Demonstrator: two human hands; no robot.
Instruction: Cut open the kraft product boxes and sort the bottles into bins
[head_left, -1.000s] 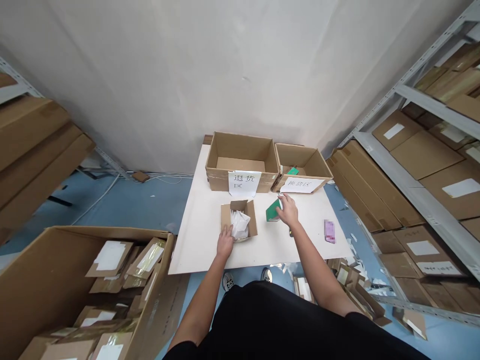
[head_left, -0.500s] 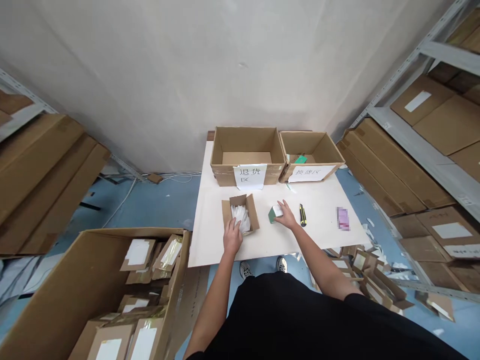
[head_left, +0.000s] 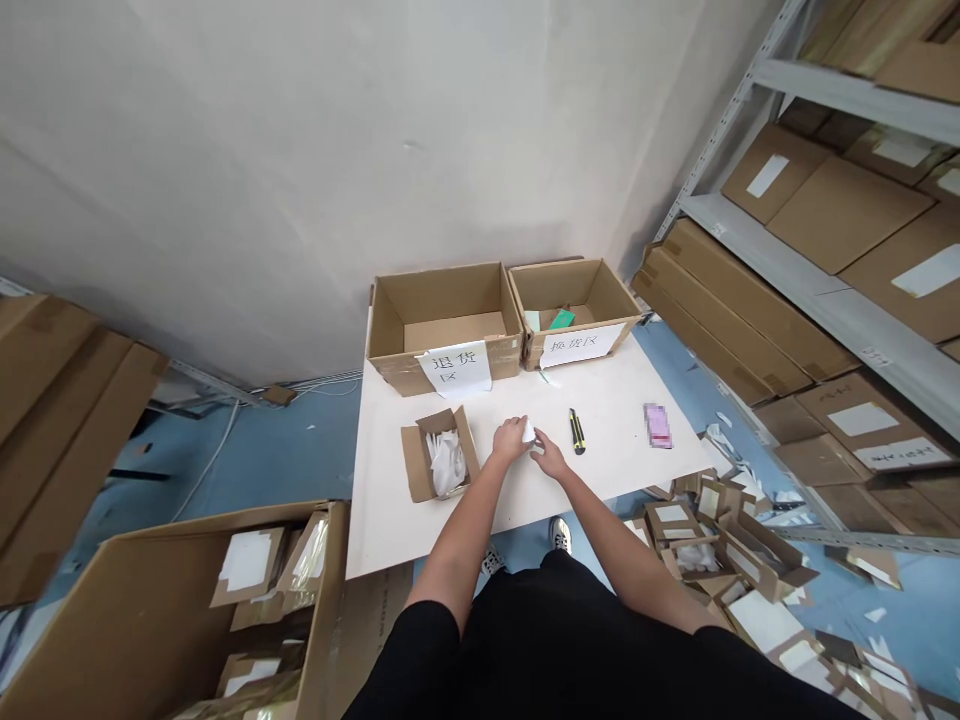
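Between my two hands is a small box [head_left: 529, 433], of which only a white face shows; my fingers cover most of it. My left hand [head_left: 510, 438] closes on its left side, and my right hand [head_left: 548, 455] grips it from the right. Left of my hands stands an open carton [head_left: 418, 468] with its flaps out and crumpled white packing paper [head_left: 448, 462] inside. A black and yellow utility knife [head_left: 577, 432] lies on the white table [head_left: 600, 395], right of my hands.
Two cardboard bins with handwritten labels, a large one [head_left: 397, 375] and a smaller one [head_left: 531, 352], stand at the table's back. A blurred purple item [head_left: 658, 426] lies to the right. A big parcel-filled box [head_left: 150, 560] is at left; shelves [head_left: 750, 235] and discarded cartons are at right.
My left hand has left the carton's packing paper and joined my right hand at the small box. The box has turned, its green side now hidden. The view has swung right.
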